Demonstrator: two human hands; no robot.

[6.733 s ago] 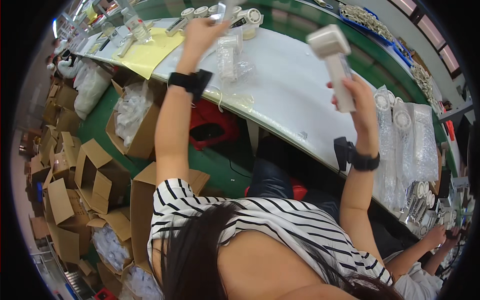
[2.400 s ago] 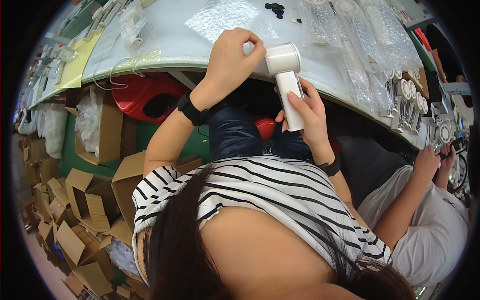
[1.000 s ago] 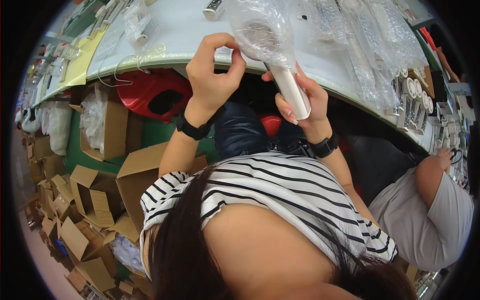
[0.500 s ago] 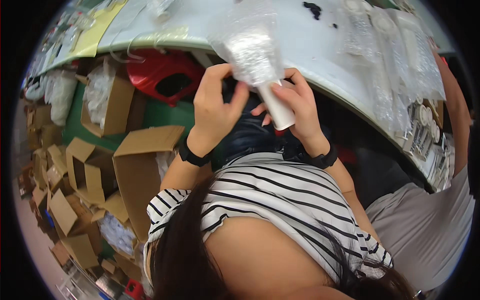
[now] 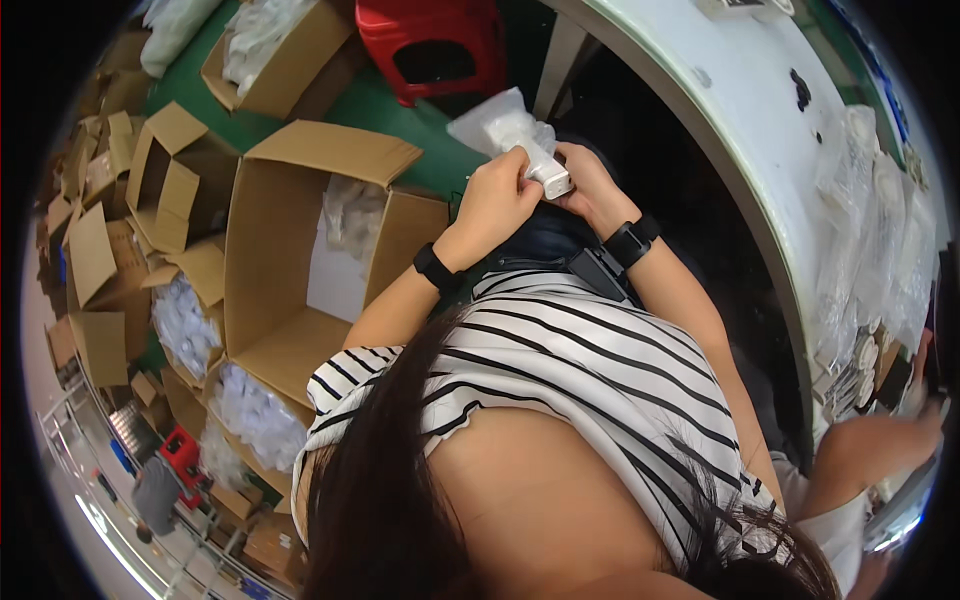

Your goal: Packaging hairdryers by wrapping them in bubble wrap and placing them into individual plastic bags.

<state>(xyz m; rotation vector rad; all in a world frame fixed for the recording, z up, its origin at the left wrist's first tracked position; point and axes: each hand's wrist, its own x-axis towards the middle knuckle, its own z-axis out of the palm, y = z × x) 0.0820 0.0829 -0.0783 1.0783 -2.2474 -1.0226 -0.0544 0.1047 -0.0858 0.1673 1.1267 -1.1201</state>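
Note:
Between my hands, a little beyond my lap, is a white handled device (image 5: 549, 176) with its far part inside a clear bubble-wrap bag (image 5: 505, 122). My left hand (image 5: 500, 200) is closed around the device's left side, just below the bag. My right hand (image 5: 588, 188) grips the same device from the right, its fingers partly behind the handle. The near end of the handle points toward me and shows small dark marks. What kind of device it is, the bag hides.
A large open carton (image 5: 275, 250) holding some wrapped items stands at my left. More cartons (image 5: 165, 180) crowd the far left. Beyond my hands is a red stool (image 5: 430, 45). The white table (image 5: 690, 70) curves along my right, carrying bagged goods (image 5: 870, 230); a co-worker's arm (image 5: 870, 450) is near it.
My view has swung left, toward the cartons. The wrapped device has come away from over the table edge, with both hands still on it, and its handle has turned toward me.

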